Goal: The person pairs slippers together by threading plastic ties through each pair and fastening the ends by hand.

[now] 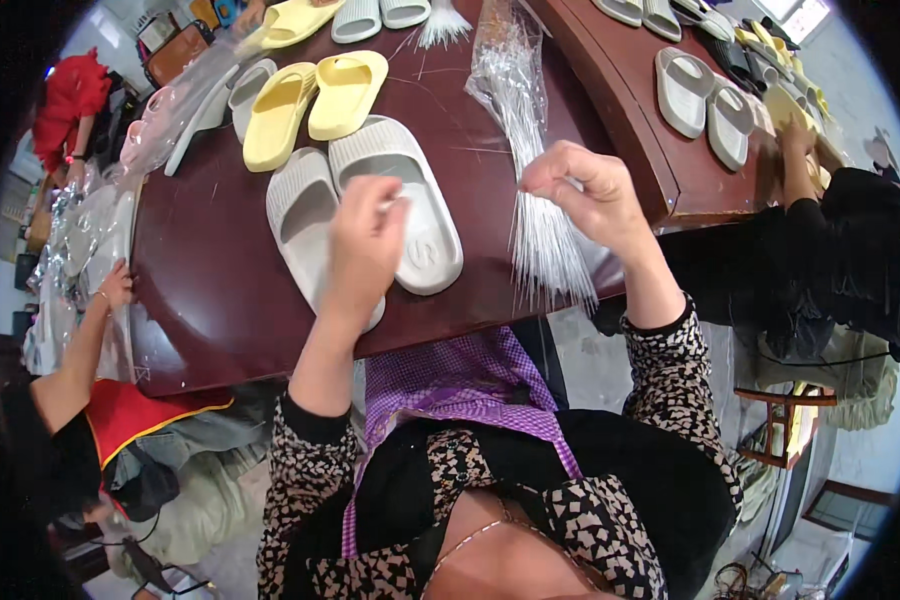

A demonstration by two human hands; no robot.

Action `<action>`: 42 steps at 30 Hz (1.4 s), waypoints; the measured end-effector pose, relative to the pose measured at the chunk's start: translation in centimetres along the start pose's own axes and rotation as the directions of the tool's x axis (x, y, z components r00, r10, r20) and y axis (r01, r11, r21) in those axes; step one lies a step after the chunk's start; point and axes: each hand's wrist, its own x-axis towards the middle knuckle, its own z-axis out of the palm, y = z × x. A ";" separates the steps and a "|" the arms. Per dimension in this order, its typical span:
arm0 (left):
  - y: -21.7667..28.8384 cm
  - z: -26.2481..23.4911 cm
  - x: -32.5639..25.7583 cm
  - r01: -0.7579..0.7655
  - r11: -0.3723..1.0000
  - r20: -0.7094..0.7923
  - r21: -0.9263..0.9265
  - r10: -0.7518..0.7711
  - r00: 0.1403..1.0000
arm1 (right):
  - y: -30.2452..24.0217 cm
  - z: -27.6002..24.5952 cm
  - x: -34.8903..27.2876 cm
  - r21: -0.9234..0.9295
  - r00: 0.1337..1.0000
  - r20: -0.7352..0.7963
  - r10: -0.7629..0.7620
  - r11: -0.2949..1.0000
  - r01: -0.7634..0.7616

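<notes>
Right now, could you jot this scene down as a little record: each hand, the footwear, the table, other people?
Left hand: blurred, over the gray slippers; contact unclear
Right hand: curled, by the thin white strands; grip unclear
Other footwear: yellow slippers beyond the gray pair
Table: dark red, glossy
Co-worker's hand: at the table's left edge

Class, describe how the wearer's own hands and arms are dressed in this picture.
The left hand and right hand wear no gloves, and both wrists are bare. The left sleeve and right sleeve are black with beige, angular patches, ending partway along the forearms.
</notes>
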 end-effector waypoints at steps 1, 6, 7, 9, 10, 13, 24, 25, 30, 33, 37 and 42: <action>0.5 0.7 0.5 -0.065 0.992 0.056 -0.104 0.072 0.996 | -0.2 0.5 0.3 0.010 1.000 0.007 0.002 1.000 -0.002; 1.6 5.4 3.1 -0.001 0.885 0.238 -0.466 0.127 0.963 | 0.8 1.9 0.5 0.156 0.999 -0.033 0.022 0.988 -0.017; 1.5 5.9 3.3 -0.005 0.886 0.231 -0.464 0.127 0.965 | 0.9 2.1 0.5 0.222 0.997 -0.062 0.035 0.975 -0.020; 1.1 6.7 3.6 0.115 0.808 0.313 -0.577 0.089 0.946 | 0.5 2.3 0.7 0.284 0.994 -0.070 0.079 0.957 -0.056; 1.0 7.0 3.7 0.177 0.759 0.359 -0.626 0.078 0.930 | 0.4 2.4 0.5 0.344 0.988 -0.083 0.133 0.934 -0.097; 0.5 7.5 3.7 0.200 0.815 0.391 -0.543 0.034 0.920 | 0.7 2.3 0.7 0.395 0.970 -0.103 0.219 0.904 -0.163; 1.3 7.5 2.1 0.459 0.498 0.332 -0.736 -0.325 0.886 | 12.8 1.6 1.8 -0.802 0.926 -0.019 0.377 0.547 -0.239; 1.5 7.5 1.5 0.478 0.450 0.354 -0.754 -0.335 0.873 | 14.0 0.9 1.8 -0.814 0.947 -0.043 0.319 0.538 -0.218; 1.7 5.5 -0.9 0.530 0.290 0.425 -0.797 -0.353 0.833 | 16.3 -0.7 1.9 -0.824 0.968 -0.082 0.235 0.530 -0.198; 2.0 3.0 -2.8 0.499 0.219 0.417 -0.839 -0.332 0.846 | 16.1 -1.3 2.3 -0.817 0.951 -0.066 0.303 0.531 -0.226; 2.5 -1.0 -5.1 0.425 0.189 0.322 -0.885 -0.408 0.854 | 16.8 -2.6 1.9 -0.816 0.914 -0.051 0.403 0.511 -0.271; 1.5 -5.3 -7.2 0.446 0.149 0.351 -0.882 -0.425 0.835 | 15.7 -2.7 1.6 -0.849 0.966 -0.064 0.252 0.495 -0.185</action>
